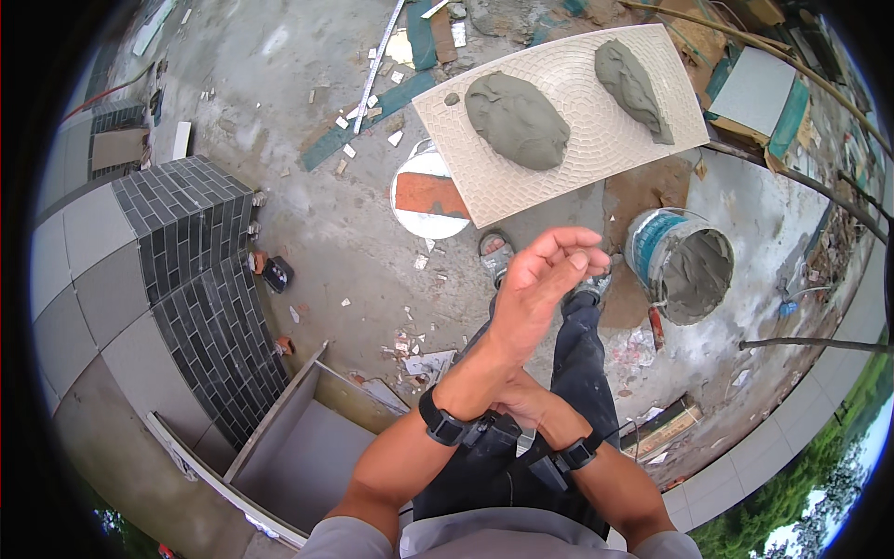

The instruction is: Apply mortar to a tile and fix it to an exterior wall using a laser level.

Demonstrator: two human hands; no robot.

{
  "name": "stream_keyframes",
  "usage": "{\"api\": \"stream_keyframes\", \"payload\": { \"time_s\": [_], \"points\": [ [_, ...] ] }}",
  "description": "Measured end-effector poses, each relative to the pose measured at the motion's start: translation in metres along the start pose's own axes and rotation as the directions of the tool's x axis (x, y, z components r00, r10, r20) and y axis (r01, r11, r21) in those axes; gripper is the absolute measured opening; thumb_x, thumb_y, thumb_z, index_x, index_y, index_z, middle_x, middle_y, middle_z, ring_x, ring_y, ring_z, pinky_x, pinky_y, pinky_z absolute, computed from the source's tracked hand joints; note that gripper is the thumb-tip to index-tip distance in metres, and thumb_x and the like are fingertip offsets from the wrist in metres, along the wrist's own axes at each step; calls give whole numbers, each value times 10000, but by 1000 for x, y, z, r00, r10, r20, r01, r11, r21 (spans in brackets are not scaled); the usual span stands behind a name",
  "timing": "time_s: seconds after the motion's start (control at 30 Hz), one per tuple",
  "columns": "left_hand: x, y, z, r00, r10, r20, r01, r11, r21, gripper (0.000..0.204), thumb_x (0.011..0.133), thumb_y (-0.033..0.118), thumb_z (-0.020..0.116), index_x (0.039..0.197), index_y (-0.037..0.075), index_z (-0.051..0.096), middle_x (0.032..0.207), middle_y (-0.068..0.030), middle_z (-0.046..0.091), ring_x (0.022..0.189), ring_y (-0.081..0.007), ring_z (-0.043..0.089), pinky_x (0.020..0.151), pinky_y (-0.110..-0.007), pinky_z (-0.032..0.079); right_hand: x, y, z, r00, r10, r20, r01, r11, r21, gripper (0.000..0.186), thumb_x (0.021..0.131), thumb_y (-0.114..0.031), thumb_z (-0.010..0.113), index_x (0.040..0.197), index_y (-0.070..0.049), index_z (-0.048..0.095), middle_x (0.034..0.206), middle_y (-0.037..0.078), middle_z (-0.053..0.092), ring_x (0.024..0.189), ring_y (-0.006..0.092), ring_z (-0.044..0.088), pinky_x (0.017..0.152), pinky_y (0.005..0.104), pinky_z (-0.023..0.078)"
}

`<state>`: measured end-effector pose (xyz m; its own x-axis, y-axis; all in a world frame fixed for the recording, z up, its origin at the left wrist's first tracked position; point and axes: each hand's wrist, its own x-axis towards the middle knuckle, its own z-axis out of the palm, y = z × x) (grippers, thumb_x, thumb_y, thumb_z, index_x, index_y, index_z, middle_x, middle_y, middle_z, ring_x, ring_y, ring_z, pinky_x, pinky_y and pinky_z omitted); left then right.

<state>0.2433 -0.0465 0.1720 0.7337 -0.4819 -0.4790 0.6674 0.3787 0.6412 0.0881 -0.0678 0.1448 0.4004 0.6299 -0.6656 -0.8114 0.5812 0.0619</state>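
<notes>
My left hand [549,270] is raised at the centre, empty, with loosely curved fingers. My right hand [517,399] is at my left wrist, its fingers mostly hidden behind that arm. Beyond them a beige patterned tile [577,121] carries two large grey mortar mounds [517,121] [631,88] and a small dab. One corner overlaps a white round bucket [410,219] with an orange brick [428,193] on top. To the right stands a white-and-blue bucket [643,242] of grey mortar, with a red-handled tool [656,326] against it.
A dark-brick and grey-tile structure [205,307] stands at left, above a board-edged recess [298,456] at lower left. Scattered offcuts [372,107] lie on the concrete floor [242,84]. Boards [745,88], poles [792,163] and a dark stick [810,343] are at right; sandalled feet [494,250] are below me.
</notes>
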Motion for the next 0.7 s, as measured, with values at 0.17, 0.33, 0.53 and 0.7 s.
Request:
{"api": "stream_keyframes", "payload": {
  "time_s": [0.17, 0.33, 0.53, 0.7],
  "points": [
    [-14, 1, 18, 991, -84, 101, 83, 996, 9, 299, 991, 184, 513, 1220, -3, 557, 1068, -101, 654, 1013, -167, 604, 969, -332, 444, 2, -8, -7, 993, -53, 105, 79, 963, -257, 320, 885, -142, 702, 1175, -36, 616, 1165, 90, 653, 1066, 187, 623, 908, 331, 503],
    [-24, 0, 32, 977, -88, 196, 111, 988, -111, 310, 987, 194, 519, 1222, -5, 554, 1064, -89, 637, 1034, -162, 590, 970, -324, 436, 11, -18, -2, 938, -98, 331, 234, 885, -402, 290, 898, -154, 676, 1136, 6, 632, 1092, 96, 676, 1015, 190, 642, 887, 337, 511],
    [-36, 1, 49, 946, -140, 292, 202, 959, -196, 283, 995, 198, 533, 1211, 16, 551, 1035, -50, 626, 1006, -119, 575, 921, -281, 441, 5, -34, 11, 895, 190, 405, -24, 924, -380, 276, 888, -144, 659, 1106, 26, 652, 1049, 86, 698, 899, 164, 672, 808, 288, 531],
    [-44, -1, 55, 926, -204, 316, 306, 898, -315, 286, 1009, 221, 507, 1200, 13, 554, 1016, -42, 621, 987, -109, 577, 914, -280, 448, -10, -49, 23, 903, -22, 430, 301, 747, -593, 215, 854, -102, 680, 1036, 10, 681, 958, 78, 712, 843, 155, 678, 747, 278, 527]
  ]
}}
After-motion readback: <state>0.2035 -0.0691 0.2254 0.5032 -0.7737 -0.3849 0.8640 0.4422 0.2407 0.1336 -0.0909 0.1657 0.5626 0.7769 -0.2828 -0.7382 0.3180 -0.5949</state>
